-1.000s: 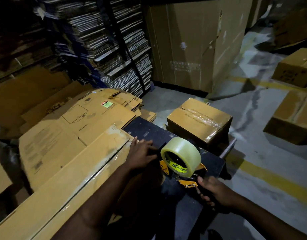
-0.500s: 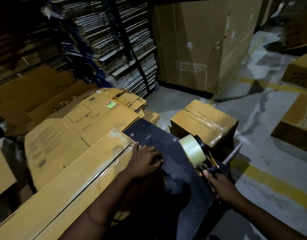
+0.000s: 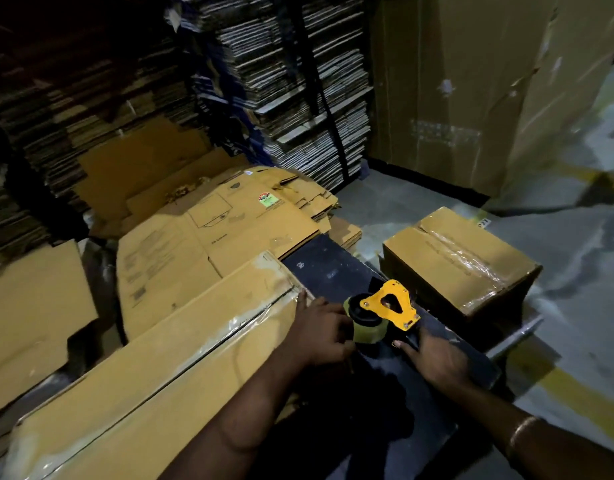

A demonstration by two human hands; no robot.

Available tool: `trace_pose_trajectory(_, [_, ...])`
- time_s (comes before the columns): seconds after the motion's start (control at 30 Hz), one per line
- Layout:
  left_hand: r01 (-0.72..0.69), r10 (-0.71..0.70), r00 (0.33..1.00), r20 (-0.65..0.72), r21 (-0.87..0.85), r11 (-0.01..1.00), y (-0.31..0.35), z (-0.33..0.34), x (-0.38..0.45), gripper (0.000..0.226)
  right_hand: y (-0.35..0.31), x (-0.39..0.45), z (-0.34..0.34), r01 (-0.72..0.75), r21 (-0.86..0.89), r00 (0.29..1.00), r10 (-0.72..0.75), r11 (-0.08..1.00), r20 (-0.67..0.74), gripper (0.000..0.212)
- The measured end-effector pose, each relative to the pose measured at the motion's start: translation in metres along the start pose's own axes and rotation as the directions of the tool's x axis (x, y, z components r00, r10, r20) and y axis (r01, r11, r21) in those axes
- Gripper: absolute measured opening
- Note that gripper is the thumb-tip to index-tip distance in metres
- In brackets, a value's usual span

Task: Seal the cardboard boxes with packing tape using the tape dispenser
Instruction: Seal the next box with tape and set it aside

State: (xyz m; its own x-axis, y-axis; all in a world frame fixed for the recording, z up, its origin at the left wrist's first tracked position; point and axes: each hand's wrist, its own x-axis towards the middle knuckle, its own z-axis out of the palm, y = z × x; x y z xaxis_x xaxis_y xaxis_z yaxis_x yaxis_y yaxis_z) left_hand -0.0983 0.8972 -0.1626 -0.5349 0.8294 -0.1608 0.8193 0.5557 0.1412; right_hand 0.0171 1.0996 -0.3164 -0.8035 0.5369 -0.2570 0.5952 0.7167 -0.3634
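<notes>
A long flat cardboard box (image 3: 167,368) lies on the dark table (image 3: 329,268), its centre seam partly covered with clear tape. My left hand (image 3: 321,329) rests on the box's far end, fingers curled at the edge beside the tape roll. The yellow tape dispenser (image 3: 385,311) with its clear tape roll lies on its side on the table, just right of that box end. My right hand (image 3: 433,360) grips its handle from below. A smaller taped box (image 3: 458,261) sits on the floor to the right.
Flattened cartons (image 3: 208,237) are piled left of the table. Tall stacks of flat cardboard (image 3: 291,81) and a big brown carton (image 3: 471,88) stand behind. The grey floor (image 3: 575,306) with a yellow line lies to the right.
The dispenser has turned from roll-facing-me to its yellow side plate up and come back towards the box end. My right hand moved with it. My left hand stayed on the box end.
</notes>
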Motion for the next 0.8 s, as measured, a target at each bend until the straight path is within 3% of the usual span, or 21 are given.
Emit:
trace_pose_trajectory(0.13, [0.010,-0.014,0.999,-0.040,-0.097,0.995,-0.005,0.002,0.000,0.036,-0.003,0.006,0.011,0.030,-0.131,1.000,-0.030,0.991,0.003,0.060])
trace_pose_trajectory(0.27, [0.057,-0.073,0.994,-0.078,-0.185,0.981,-0.005,0.003,-0.001,0.033,-0.003,0.005,0.027,0.079,-0.209,0.995,-0.091,0.975,-0.047,0.058])
trace_pose_trajectory(0.33, [0.087,-0.104,0.991,-0.087,-0.178,0.980,-0.002,0.004,-0.002,0.033,0.004,0.006,0.041,0.083,-0.177,0.995,-0.091,0.981,-0.037,0.067])
trace_pose_trajectory(0.47, [0.144,-0.157,0.983,-0.096,-0.131,0.981,0.000,0.005,-0.001,0.054,0.021,0.015,0.066,0.190,-0.007,0.978,-0.190,0.982,-0.085,0.044])
trace_pose_trajectory(0.57, [0.188,-0.197,0.977,-0.085,-0.102,0.977,0.003,0.002,0.000,0.073,0.018,0.015,0.058,0.129,0.042,0.990,-0.131,0.991,0.046,0.041])
trace_pose_trajectory(0.7, [0.201,-0.214,0.975,-0.059,-0.169,0.965,0.009,-0.003,0.003,0.032,0.008,0.017,0.034,0.064,0.040,0.980,-0.071,0.997,0.185,0.047])
trace_pose_trajectory(0.8, [0.255,-0.274,0.960,-0.057,-0.225,0.940,0.010,-0.002,0.003,0.029,0.001,0.011,0.015,0.052,0.041,0.999,-0.052,0.998,0.012,0.078])
